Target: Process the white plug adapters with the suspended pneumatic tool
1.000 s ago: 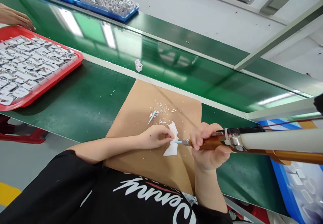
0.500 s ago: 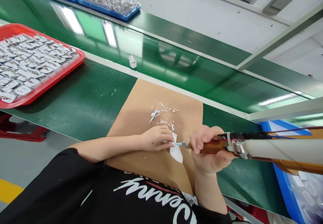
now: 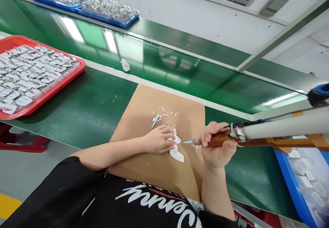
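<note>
My left hand [image 3: 159, 139] rests low over the brown board, its fingers closed on a white piece [image 3: 177, 154] that sticks out past the fingertips in two lobes. Part of this piece is hidden under the fingers. In my right hand [image 3: 217, 144] is a copper-coloured handheld power tool [image 3: 228, 138] with a pale blue pointed tip [image 3: 189, 142]. The tip points left at the white piece, a small gap from it. A loose pale blue pointed tip [image 3: 155, 121] lies on the board above my left hand, among white shavings [image 3: 164, 113].
Brown board [image 3: 144, 101] covers part of the green table [image 3: 102, 101]. At left stands a red tray [image 3: 83, 65] of white parts with metal pieces. Blue trays [image 3: 128, 22] of metal parts sit behind; a blue bin [image 3: 288, 183] is at right. A small white part [image 3: 125, 65] stands beyond the board.
My right hand has drawn the tool back to the right, so its tip has come away from the white piece. The white piece has turned in my left hand.
</note>
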Available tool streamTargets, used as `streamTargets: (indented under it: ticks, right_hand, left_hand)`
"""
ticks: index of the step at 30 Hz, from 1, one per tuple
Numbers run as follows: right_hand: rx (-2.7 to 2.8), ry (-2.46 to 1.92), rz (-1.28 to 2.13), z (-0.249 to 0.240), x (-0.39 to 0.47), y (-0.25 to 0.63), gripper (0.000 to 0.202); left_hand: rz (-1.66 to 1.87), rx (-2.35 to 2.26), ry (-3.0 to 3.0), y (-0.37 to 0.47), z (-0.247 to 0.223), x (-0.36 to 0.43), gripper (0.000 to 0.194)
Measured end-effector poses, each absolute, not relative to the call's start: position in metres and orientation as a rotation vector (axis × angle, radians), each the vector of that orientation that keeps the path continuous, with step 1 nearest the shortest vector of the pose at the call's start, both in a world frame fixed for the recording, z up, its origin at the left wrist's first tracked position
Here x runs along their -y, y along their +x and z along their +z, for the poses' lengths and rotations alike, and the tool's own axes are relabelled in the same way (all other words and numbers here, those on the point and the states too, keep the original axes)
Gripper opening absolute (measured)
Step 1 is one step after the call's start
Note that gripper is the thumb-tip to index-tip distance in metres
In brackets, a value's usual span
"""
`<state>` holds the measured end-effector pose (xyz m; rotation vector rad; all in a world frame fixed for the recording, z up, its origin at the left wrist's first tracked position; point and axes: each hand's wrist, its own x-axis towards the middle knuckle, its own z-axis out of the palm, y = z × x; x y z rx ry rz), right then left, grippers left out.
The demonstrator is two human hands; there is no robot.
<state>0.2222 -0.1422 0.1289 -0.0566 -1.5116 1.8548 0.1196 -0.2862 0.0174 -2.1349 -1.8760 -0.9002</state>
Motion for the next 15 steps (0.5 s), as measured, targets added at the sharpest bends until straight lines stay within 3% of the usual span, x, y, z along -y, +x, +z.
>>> streamTargets:
  ticks: [10, 15]
  right_hand:
    - [1.669, -0.329, 1.644, 0.108, 0.121, 0.241, 0.03]
    - [1.873, -0.589, 1.616, 0.081, 0.126, 0.271, 0.045]
  left_hand:
    - [-1.139, 1.954, -1.964, 0.116, 0.019, 0.285, 0.026]
    - [-1.251, 1.918, -2.024, 0.121, 0.021, 0.289, 0.029]
